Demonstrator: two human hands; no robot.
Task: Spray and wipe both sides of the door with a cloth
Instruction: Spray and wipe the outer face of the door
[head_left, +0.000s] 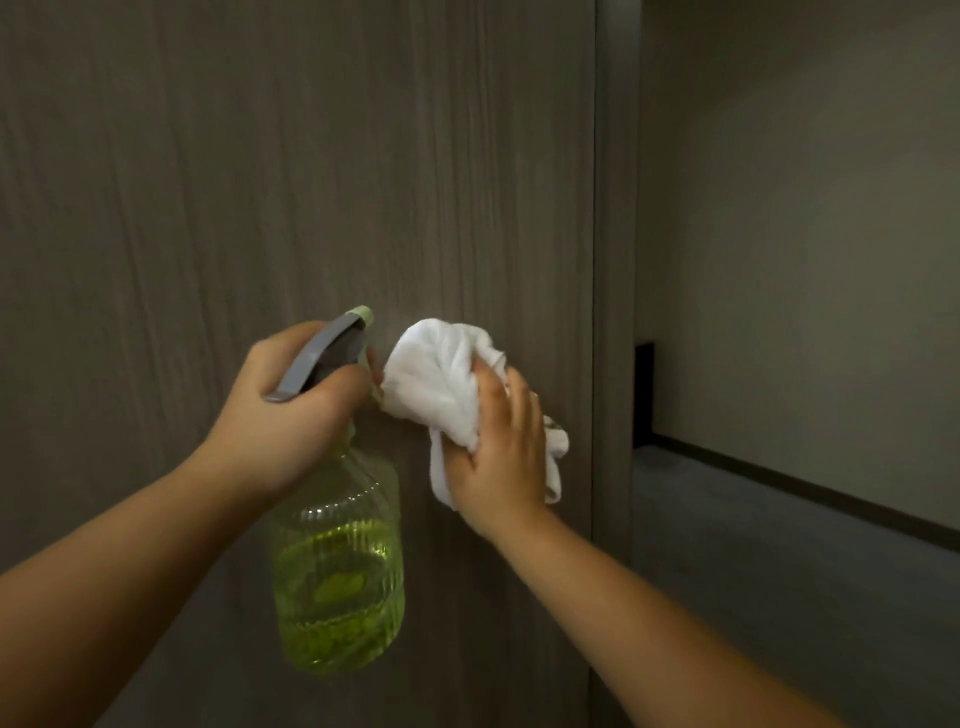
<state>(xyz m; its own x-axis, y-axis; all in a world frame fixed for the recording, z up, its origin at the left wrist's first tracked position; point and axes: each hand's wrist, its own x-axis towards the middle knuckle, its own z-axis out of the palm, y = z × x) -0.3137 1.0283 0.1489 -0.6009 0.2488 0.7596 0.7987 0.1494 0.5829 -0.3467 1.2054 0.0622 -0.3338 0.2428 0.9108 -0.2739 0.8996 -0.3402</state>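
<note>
Head view: left hand (291, 410) has a closed grip round the neck of the spray bottle (337, 566), fingers curled at the grey trigger head (324, 358), nozzle aimed at the door (260, 182). Bottle is ribbed, clear green, roughly half full of green liquid, hanging upright just in front of the door face. Right hand (501, 457) presses the bunched white cloth (441, 384) flat against the door near its right edge, fingers loosely curled over the cloth. Cloth sits just right of the nozzle. Door frame (615, 260) right of that, then wall (805, 234) and dark floor (779, 597).
</note>
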